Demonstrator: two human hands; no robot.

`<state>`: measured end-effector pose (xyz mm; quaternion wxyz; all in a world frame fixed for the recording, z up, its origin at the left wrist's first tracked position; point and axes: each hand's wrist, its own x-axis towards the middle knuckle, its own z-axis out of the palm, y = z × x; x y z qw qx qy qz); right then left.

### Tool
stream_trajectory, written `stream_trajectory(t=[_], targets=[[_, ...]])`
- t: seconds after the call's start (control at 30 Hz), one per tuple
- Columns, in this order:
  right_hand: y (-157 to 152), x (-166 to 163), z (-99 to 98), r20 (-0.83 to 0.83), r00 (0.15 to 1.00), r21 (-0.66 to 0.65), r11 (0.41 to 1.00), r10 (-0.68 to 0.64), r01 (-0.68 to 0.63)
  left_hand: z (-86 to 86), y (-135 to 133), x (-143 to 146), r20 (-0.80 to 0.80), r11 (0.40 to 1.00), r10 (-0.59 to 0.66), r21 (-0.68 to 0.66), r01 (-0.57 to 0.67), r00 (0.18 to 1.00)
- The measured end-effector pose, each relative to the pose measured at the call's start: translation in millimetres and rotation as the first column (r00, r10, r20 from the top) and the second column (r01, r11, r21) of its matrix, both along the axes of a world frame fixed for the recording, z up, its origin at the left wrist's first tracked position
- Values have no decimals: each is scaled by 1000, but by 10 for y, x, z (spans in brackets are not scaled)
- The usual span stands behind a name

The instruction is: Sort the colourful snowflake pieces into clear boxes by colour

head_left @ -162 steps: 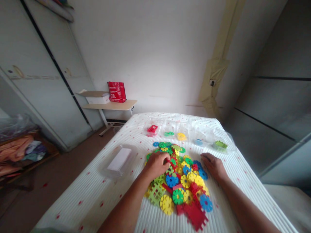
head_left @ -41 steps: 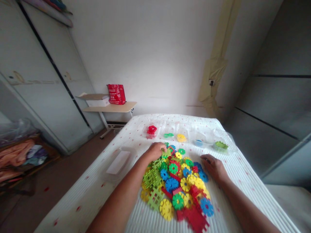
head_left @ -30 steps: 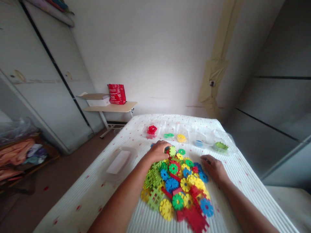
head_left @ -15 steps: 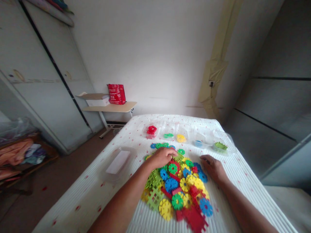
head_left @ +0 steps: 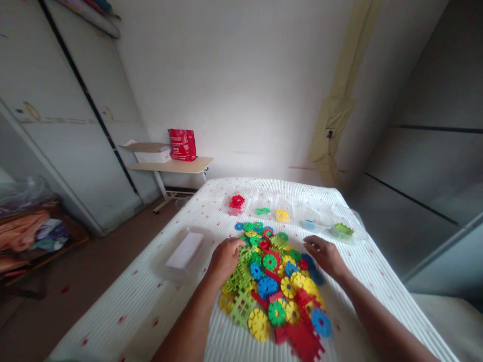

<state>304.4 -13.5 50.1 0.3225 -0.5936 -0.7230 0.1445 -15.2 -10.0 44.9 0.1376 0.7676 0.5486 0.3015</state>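
A heap of coloured plastic gear and grid pieces (head_left: 275, 276) lies on the white ribbed, red-dotted bed cover (head_left: 143, 296). My left hand (head_left: 225, 258) rests on the heap's left edge, fingers curled over light green grid pieces (head_left: 237, 279); what it grips is hidden. My right hand (head_left: 323, 254) lies on the heap's right side, fingers bent down onto the pieces, nothing visibly in it. Farther back stand clear tubs holding red pieces (head_left: 237, 201), green pieces (head_left: 262, 211), yellow pieces (head_left: 282, 215), a blue piece (head_left: 309, 224) and light green pieces (head_left: 342, 230).
A clear lidded box (head_left: 183, 251) with a white sheet inside sits left of the heap. Beyond the bed stands a small side table (head_left: 171, 166) with a red bag (head_left: 182, 145) and a white box. Wardrobe doors line the left; clothes lie at the far left.
My left hand drew back from the heap's far top toward me and now sits on its left edge. My right hand shifted slightly up and left. More green and blue pieces show at the heap's top.
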Motion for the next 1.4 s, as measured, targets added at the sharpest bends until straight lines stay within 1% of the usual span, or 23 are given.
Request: stream_trajectory(t=[0.1, 0.17, 0.3, 0.33, 0.4, 0.5, 0.6, 0.7, 0.8, 0.87, 0.93, 1.0, 1.03, 1.07, 1.13, 1.2, 1.23, 1.3, 1.37, 1.4], targets=[[72, -264, 156, 31, 997, -57, 996, 71, -69, -60, 21, 21, 3, 999, 22, 35, -22, 1000], [143, -455, 201, 88, 993, -104, 992, 78, -69, -85, 30, 37, 21, 997, 23, 70, -24, 1000], [288, -758, 146, 287, 957, -165, 986, 42, 6, -152, 34, 64, 29, 992, -11, 124, 7, 1000], [315, -800, 120, 317, 948, -168, 986, 40, 15, -168, 35, 69, 27, 991, -16, 130, 13, 999], [348, -834, 75, 320, 947, -170, 985, 41, 15, -190, 34, 78, 22, 991, -15, 136, 12, 1000], [346, -757, 53, 246, 968, -160, 987, 50, -10, -188, 26, 91, 24, 991, -3, 132, -1, 1000], [288, -560, 71, 212, 976, -100, 995, 44, -23, -174, 18, 99, 40, 991, 9, 137, -14, 999], [185, -297, 68, 278, 960, -26, 999, -26, 35, -170, 19, 99, 60, 986, 3, 168, -13, 998], [49, -27, 19, 382, 915, 21, 991, -128, 130, -164, 22, 91, 69, 980, -4, 198, -10, 998], [-43, 122, -22, 448, 876, 16, 981, -181, 195, -155, 20, 85, 69, 978, 4, 208, -18, 998], [-116, 222, -46, 503, 838, -18, 967, -211, 254, -147, 16, 84, 70, 976, 14, 214, -29, 997], [-158, 252, -34, 538, 810, -45, 952, -234, 304, -143, 14, 89, 73, 977, 18, 212, -33, 997], [-166, 238, -14, 542, 804, -37, 949, -244, 313, -143, 13, 95, 78, 977, 22, 209, -38, 997], [-167, 203, 14, 532, 809, -14, 953, -250, 303, -144, 13, 101, 84, 977, 26, 207, -43, 996], [-151, 77, 86, 471, 855, 36, 973, -218, 229, -151, 16, 116, 96, 978, 31, 205, -50, 995], [-127, -108, 160, 377, 921, 42, 995, -103, 94, -163, 21, 127, 101, 976, 33, 211, -54, 994], [-117, -213, 193, 332, 943, 27, 999, -31, 24, -170, 23, 130, 102, 975, 35, 214, -56, 994], [-106, -424, 245, 281, 956, -17, 996, 89, -88, -185, 26, 133, 102, 974, 40, 219, -62, 994], [-103, -610, 280, 281, 950, -81, 989, 139, -121, -199, 26, 131, 102, 972, 45, 225, -67, 994], [-103, -686, 291, 294, 945, -120, 986, 143, -112, -205, 24, 130, 100, 971, 49, 226, -71, 994]])
